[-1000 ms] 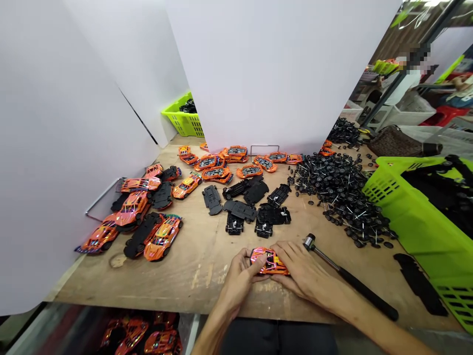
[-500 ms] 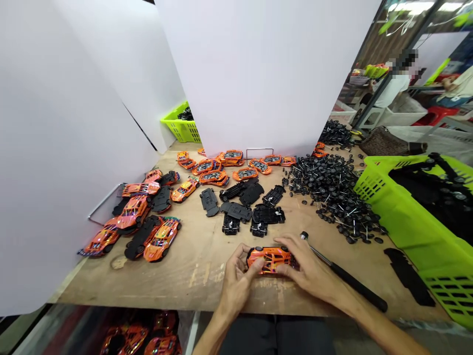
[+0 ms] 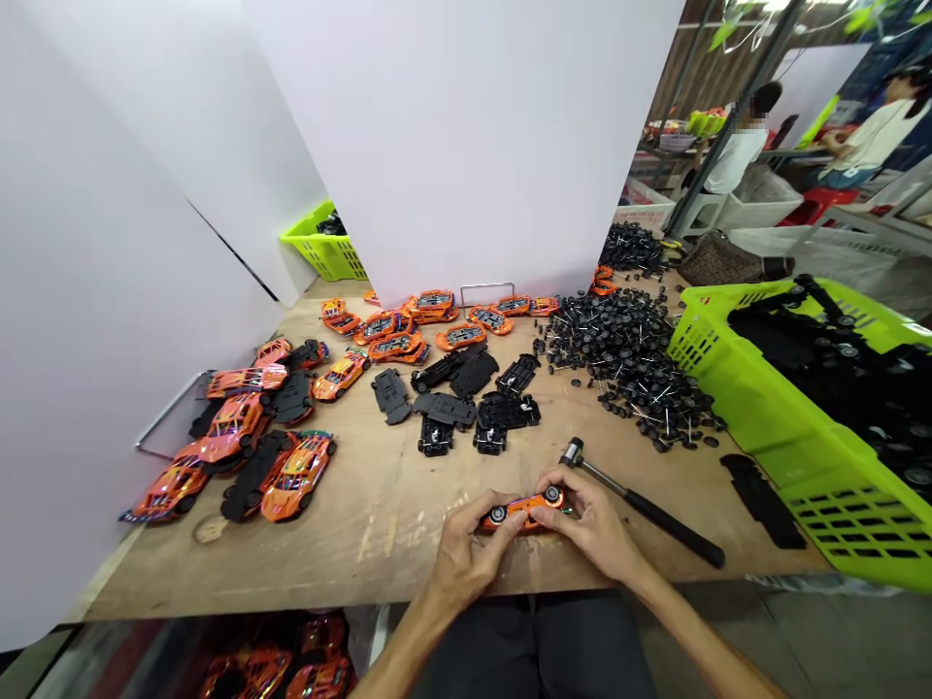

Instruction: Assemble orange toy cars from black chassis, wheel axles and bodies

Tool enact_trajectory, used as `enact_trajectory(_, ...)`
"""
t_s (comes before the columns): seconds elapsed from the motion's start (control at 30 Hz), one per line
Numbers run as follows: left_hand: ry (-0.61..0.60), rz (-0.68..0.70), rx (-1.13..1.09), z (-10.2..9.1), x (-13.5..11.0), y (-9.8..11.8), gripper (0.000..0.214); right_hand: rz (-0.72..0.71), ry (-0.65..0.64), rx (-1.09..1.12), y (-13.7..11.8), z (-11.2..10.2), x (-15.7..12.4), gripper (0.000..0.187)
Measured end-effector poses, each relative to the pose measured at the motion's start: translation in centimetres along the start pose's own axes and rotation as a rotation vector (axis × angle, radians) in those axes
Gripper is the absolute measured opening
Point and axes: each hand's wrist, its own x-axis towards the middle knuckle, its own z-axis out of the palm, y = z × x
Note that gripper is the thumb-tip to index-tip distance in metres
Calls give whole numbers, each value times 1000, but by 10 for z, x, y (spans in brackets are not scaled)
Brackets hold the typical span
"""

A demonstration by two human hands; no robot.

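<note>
Between my two hands, near the table's front edge, is an orange toy car (image 3: 525,512) turned on its side, wheels showing. My left hand (image 3: 473,549) grips one end of it, thumb pressed on the side. The other end is pinched by my right hand (image 3: 586,519). A hammer (image 3: 645,507) with a black handle lies just right of my right hand. Beyond my hands, several black car chassis (image 3: 446,410) are spread in a loose group. To the left, several orange toy cars (image 3: 298,476) are piled, some on top of one another.
A heap of black wheels on metal axles (image 3: 630,354) spreads at the right. Beside it stands a green basket (image 3: 772,485) of black parts, with a lone black chassis (image 3: 763,500) before it. Orange car bodies (image 3: 460,336) lie along the white partition (image 3: 466,146). Two people sit far right.
The toy car has been rolled from lying flat onto its side, so its wheels now face me. Both hands stay on it, with regripped fingers. The whole view has shifted slightly.
</note>
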Motion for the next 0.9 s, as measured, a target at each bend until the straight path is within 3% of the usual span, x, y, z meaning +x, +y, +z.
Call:
enact_trajectory(0.1, -107, 48, 88, -6, 4, 8, 25, -6, 41, 8, 1, 4, 0, 25)
enact_trajectory(0.2, -222, 170, 330, -9, 13, 16, 26, -20, 46, 4, 2, 6, 0, 25)
enact_trajectory(0.33, -167, 330, 751, 5, 21, 14, 26, 16, 68, 45, 12, 3, -4, 39)
enact_trajectory(0.47, -59, 465, 868, 19, 17, -1, 30, 7, 184, -13, 30, 4, -11, 33)
enact_trajectory(0.57, 54, 521, 826, 22, 13, -9, 25, -43, 293, -73, 35, 10, -14, 22)
enact_trajectory(0.7, 87, 502, 619, 16, 10, -5, 21, -134, 293, -102, 23, 8, -15, 22)
enact_trajectory(0.83, 187, 269, 155, 17, 7, 12, 33, -183, 273, -15, 10, 9, -18, 57)
enact_trajectory(0.9, 195, 130, -155, 23, 6, 18, 39, -169, 277, 22, 9, 15, -20, 61)
